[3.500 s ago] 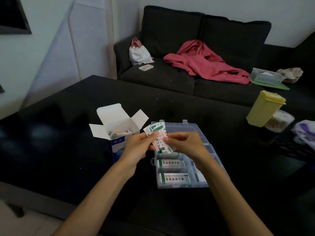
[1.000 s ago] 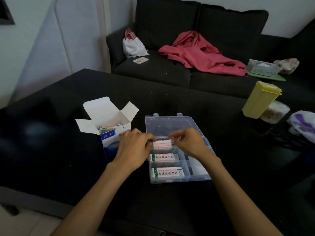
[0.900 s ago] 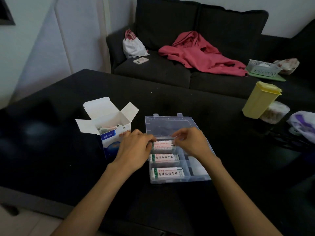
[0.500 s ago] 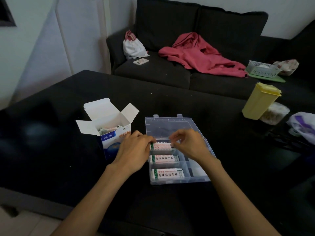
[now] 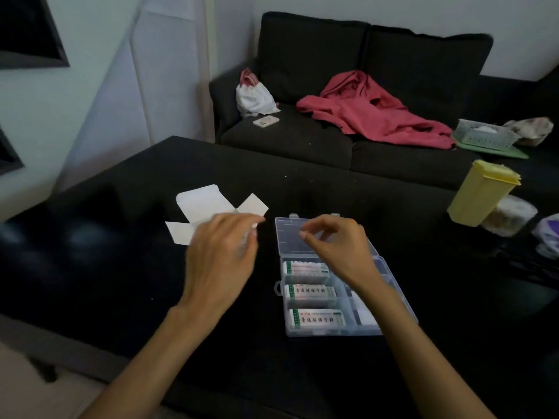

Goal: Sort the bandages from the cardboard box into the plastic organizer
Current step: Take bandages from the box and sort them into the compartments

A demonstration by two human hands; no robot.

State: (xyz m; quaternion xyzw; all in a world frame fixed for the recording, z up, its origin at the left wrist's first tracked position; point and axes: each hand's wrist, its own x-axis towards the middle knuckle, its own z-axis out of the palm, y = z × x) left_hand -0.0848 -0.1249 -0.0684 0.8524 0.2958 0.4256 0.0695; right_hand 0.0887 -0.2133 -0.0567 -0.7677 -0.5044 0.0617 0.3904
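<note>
Where the black table (image 5: 127, 267) fills the foreground: clear plastic organizer (image 5: 402, 309) right of centre, lid laid back flat, three bandage packs (image 5: 316, 317) stacked one per compartment down its left column. White cardboard box (image 5: 201, 205) just left of the organizer, flaps spread open, body mostly hidden behind the left hand (image 5: 220, 261). Left hand over the box mouth, fingers blurred, grip or contents not determinable. Right hand (image 5: 335, 249) above the organizer lid, fingers loosely curled, holding nothing. Yellow lidded container (image 5: 481, 192) at the far right table edge, touching a round clear tub (image 5: 508, 214). Beyond the table: dark sofa (image 5: 302, 140) carrying a red garment (image 5: 375, 113), white bag (image 5: 255, 98), mesh basket (image 5: 484, 134). Pale walls behind.
</note>
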